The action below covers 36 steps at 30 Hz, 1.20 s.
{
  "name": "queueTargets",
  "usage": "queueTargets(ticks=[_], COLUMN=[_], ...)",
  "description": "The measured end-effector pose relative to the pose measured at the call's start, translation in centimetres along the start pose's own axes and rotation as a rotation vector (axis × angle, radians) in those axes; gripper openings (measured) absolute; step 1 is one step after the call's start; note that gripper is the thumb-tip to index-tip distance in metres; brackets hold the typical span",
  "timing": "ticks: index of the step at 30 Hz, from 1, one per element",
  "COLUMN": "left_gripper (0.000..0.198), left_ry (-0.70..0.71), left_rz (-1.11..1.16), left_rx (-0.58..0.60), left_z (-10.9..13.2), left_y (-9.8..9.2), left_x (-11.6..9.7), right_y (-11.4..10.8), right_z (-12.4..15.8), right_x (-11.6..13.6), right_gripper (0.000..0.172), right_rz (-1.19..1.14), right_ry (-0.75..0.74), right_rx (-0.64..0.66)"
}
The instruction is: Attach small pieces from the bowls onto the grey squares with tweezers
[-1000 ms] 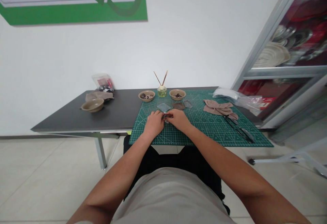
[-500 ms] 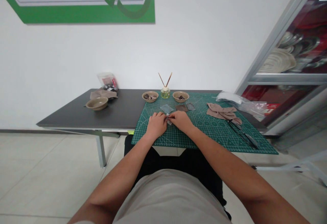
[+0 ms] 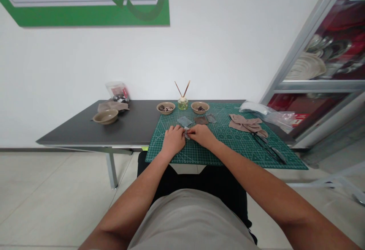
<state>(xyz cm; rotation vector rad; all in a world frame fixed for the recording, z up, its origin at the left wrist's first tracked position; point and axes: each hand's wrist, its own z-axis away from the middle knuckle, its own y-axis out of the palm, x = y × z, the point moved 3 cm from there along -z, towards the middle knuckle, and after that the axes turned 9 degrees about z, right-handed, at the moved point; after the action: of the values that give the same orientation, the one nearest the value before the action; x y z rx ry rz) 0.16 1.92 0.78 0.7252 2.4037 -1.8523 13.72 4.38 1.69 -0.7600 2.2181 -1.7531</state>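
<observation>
Both hands mid-frame, over the green mat, fingertips nearly meeting. Small pale piece sits in the gap between them — right of the left hand, left of the right hand, just above the mat's lower middle. Left hand: fingers curled, tips pinching the piece's left side. Right hand: thumb and finger pinching its right side. Piece partly covered by fingers, too small to tell its exact shape; whether it touches the mat, cannot tell.

Just above the hands in the frame, three flat squares in a row: blue square nearest the piece, brown square above the right hand, grey square just beside the brown one. Farther up, left bowl and right bowl hold small dark and light bits, jar with two sticks between them.

Right of frame: crumpled brown cloth on the mat, a thin dark item just below it, clear plastic bag above — all well apart from the hands. Left of frame, on the dark table: tan bowl, another cloth behind it, clear container at the back.
</observation>
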Motion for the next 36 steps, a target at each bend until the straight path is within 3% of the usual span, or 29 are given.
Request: queueTargets(ticks=[5,10,36], left_gripper=[0.028,0.026,0.033], left_ry=[-0.003,-0.007,-0.035], left_rz=[-0.015,-0.004,0.026], left_rx=[-0.002,0.018,0.010], left_z=[-0.1,-0.3,-0.1], left_y=[0.0,0.1,-0.1], left_x=[-0.1,-0.1,0.1], right_y=[0.0,-0.3,0.0], right_z=[-0.2,0.1,0.6], right_x=[-0.2,0.7,-1.0], right_gripper=[0.018,0.019,0.016], right_rz=[0.024,0.015,0.046], right_ry=[0.063,0.011,0.070], right_rx=[-0.032,-0.017,-0.050])
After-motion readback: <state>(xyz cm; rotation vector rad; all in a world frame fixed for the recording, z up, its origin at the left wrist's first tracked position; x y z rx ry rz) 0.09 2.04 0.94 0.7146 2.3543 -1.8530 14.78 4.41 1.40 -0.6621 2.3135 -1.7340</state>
